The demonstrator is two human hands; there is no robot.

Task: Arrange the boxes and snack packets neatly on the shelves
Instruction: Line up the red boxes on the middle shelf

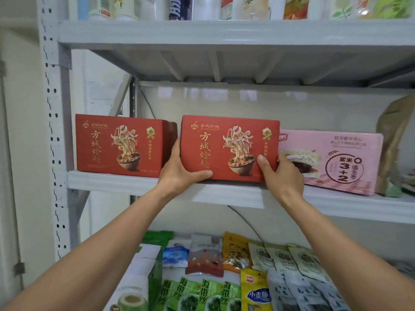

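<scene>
A red noodle box [229,147] stands at the front edge of the middle shelf [112,181]. My left hand [179,171] grips its lower left corner, thumb on the front face. My right hand [280,173] grips its lower right corner, thumb also on the front. A second identical red box [121,144] stands on the same shelf to the left, set a little further back. A pink pastry box [332,160] stands to the right, partly hidden behind the held box and my right hand.
A brown paper bag [395,140] leans at the shelf's far right. The lower shelf holds several snack packets [224,277] in green, yellow, orange and pale wrappers. Bottles and packets [179,7] line the top shelf. A perforated upright post [52,131] stands at left.
</scene>
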